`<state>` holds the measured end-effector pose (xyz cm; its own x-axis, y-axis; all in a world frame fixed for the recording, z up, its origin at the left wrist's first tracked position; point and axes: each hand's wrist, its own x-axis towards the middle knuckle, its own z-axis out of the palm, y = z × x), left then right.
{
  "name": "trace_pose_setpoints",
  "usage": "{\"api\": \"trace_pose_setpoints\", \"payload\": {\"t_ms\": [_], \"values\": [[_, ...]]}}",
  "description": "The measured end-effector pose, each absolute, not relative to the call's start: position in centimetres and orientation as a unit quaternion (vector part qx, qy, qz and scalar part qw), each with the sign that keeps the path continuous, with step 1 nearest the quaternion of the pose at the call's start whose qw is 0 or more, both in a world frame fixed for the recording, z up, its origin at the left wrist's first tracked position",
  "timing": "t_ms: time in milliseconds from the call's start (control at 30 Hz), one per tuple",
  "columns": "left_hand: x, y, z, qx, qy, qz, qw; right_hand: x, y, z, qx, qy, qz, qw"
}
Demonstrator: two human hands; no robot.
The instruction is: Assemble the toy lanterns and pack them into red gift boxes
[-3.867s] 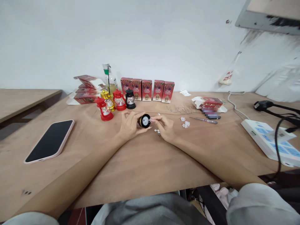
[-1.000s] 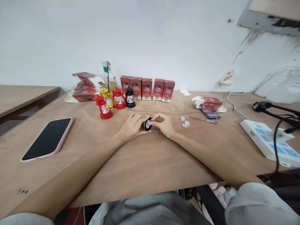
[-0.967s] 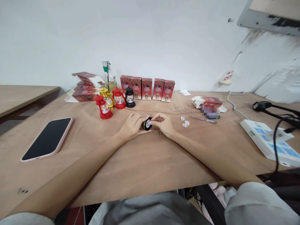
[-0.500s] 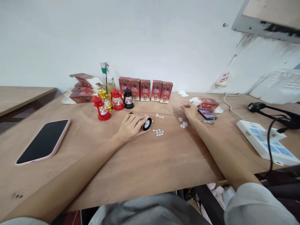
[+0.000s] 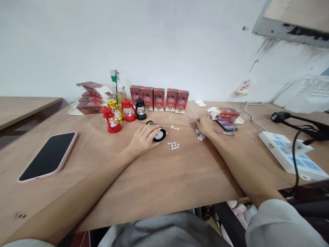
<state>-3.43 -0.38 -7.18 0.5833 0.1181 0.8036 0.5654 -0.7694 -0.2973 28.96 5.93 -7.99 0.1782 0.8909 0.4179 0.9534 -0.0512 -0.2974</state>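
Note:
My left hand [image 5: 143, 138] lies on the wooden table [image 5: 164, 171] with its fingers wrapped round a small black lantern [image 5: 157, 133] lying on its side, white base facing me. Several small button cells [image 5: 174, 145] sit just right of it. My right hand [image 5: 204, 124] rests further right with its fingers curled, near small white parts [image 5: 200, 137] and a heap of thin wire pieces [image 5: 191, 119]. What those fingers hold, if anything, is hidden.
Three red and gold toy lanterns [image 5: 114, 115] and a black one [image 5: 140, 109] stand before a row of red boxes [image 5: 158, 99]. A pink-cased phone [image 5: 48, 156] lies left. A screwdriver [image 5: 224, 132], a second phone [image 5: 227, 125] and a white power strip [image 5: 290, 154] lie right.
My right hand left the black lantern and reached right to the wire pieces, then drew back slightly toward the white parts. My left hand keeps the lantern on the table.

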Motion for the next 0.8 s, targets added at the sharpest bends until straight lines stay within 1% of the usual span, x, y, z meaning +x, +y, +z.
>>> {"api": "trace_pose_setpoints", "payload": {"t_ms": [100, 233, 300, 367, 433, 500, 567, 667, 800], "values": [[-3.5, -0.5, -7.1, -0.839, -0.213, -0.42, 0.272, 28.7, 5.9, -7.7, -0.723, -0.633, -0.083, 0.262], [-3.5, -0.7, -7.1, -0.817, -0.243, -0.441, 0.281, 28.8, 5.9, -7.6, -0.722, -0.618, -0.108, 0.292], [-3.5, -0.7, -7.1, -0.808, -0.259, -0.457, 0.269, 28.9, 5.9, -7.6, -0.713, -0.613, -0.104, 0.325], [-3.5, -0.6, -7.0, -0.793, -0.29, -0.478, 0.24, 28.8, 6.0, -7.5, -0.693, -0.605, -0.078, 0.385], [-3.7, -0.2, -7.1, -0.763, -0.35, -0.511, 0.184, 28.4, 6.2, -7.2, -0.651, -0.594, -0.021, 0.472], [-4.1, 0.5, -7.2, -0.712, -0.415, -0.556, 0.11, 27.6, 6.4, -6.9, -0.592, -0.584, 0.062, 0.553], [-4.5, 1.4, -7.6, -0.645, -0.457, -0.611, 0.038, 26.7, 6.5, -6.7, -0.533, -0.58, 0.137, 0.6], [-5.1, 2.8, -8.1, -0.553, -0.481, -0.678, -0.06, 25.8, 6.3, -6.7, -0.489, -0.592, 0.187, 0.613], [-5.2, 3.5, -8.6, -0.511, -0.478, -0.7, -0.144, 25.9, 6.3, -7.3, -0.504, -0.6, 0.193, 0.59]]}}
